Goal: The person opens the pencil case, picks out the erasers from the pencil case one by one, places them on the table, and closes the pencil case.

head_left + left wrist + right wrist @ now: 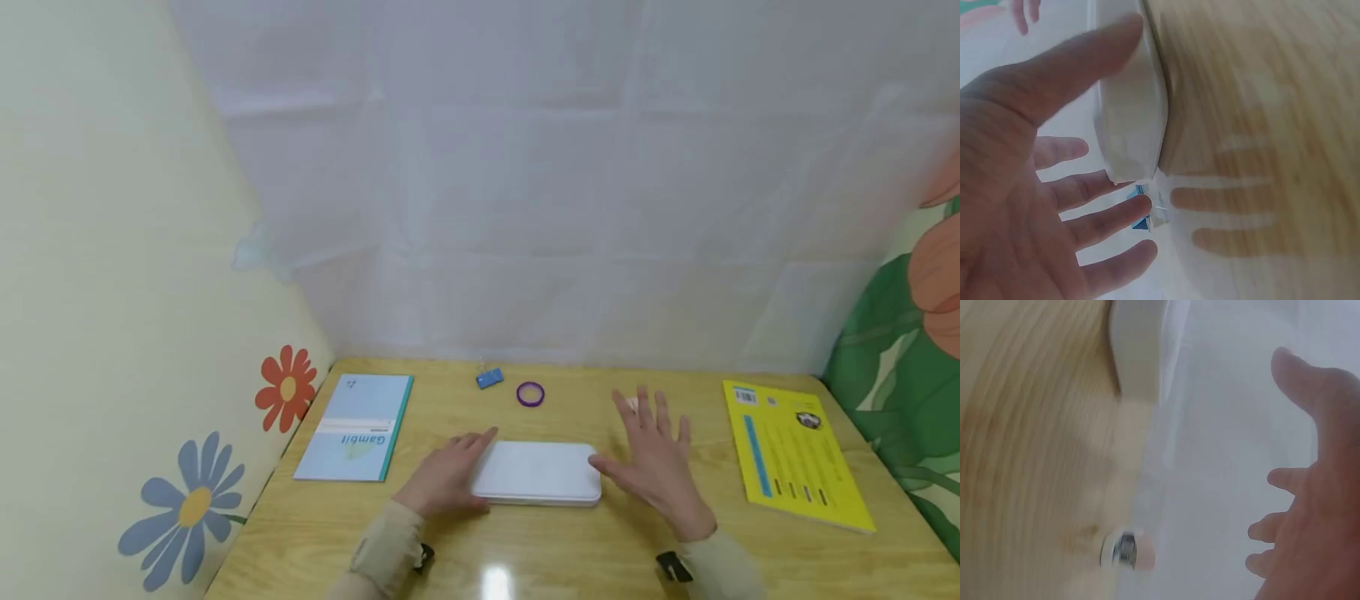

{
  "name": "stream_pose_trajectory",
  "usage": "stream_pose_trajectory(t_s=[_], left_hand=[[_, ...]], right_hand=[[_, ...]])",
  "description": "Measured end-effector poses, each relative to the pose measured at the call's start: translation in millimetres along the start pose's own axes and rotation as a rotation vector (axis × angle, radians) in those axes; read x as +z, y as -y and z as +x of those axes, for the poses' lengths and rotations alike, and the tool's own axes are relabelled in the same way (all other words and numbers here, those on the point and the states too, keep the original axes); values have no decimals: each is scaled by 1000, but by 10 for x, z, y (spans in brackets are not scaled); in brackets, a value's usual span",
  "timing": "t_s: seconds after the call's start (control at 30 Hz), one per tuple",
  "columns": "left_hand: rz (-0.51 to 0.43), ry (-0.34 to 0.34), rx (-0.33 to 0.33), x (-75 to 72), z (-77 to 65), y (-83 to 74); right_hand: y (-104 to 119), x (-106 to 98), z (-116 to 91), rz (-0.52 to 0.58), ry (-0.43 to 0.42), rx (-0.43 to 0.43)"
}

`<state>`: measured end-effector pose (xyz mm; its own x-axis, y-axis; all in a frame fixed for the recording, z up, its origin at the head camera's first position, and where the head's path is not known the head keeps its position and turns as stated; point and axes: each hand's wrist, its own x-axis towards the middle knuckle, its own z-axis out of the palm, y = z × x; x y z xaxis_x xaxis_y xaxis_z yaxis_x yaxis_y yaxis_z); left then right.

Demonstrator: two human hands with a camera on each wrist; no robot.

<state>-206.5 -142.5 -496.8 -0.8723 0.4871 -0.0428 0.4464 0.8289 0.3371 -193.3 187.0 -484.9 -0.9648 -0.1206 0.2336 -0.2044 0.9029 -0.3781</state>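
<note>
A flat white case (pixel 537 472) with rounded corners lies on the wooden table in front of me. My left hand (pixel 448 473) is around its left end, thumb at the front side and fingers toward the back. In the left wrist view those fingers (pixel 1107 222) look extended, and the thumb overlaps the case's side (pixel 1129 112); contact is hard to tell. Off the case's right end, my right hand (pixel 654 462) is spread, its thumb by the corner. The right wrist view shows nothing in that hand (pixel 1319 487), apart from the case's end (pixel 1138 356).
Behind the case lie a blue binder clip (pixel 490 378) and a purple ring (pixel 530 405). A small pinkish thing (pixel 1135 550) is partly hidden behind my right hand. A pale blue notebook (pixel 352 454) lies left, a yellow book (pixel 795 454) right. White sheeting (pixel 510 208) hangs behind.
</note>
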Motion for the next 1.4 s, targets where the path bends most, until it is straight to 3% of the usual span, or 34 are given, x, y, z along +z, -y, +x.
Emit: stream_pose_trajectory(t_s=[0.13,0.37,0.57,0.77,0.87,1.13,1.2,1.4], left_hand=[[15,7,4,25,0,-18],[28,-4,4,48,21,-31],[34,-5,28,75,23,-48],[33,-2,27,74,35,-63],[20,-1,11,53,37,-61],[-30,9,6,-6,47,-77],[-52,3,10,-1,50,-77],[-134,-42,27,43,46,-42]], right_hand=[[172,100,8,25,14,-75],[501,270,11,-31,100,-175],[642,412,-31,-94,161,-216],[764,487,-41,-174,226,-326],[846,500,-22,-304,190,-403],[946,528,18,-585,-30,-598],[947,545,38,-610,-18,-628],[922,540,117,-586,134,-749]])
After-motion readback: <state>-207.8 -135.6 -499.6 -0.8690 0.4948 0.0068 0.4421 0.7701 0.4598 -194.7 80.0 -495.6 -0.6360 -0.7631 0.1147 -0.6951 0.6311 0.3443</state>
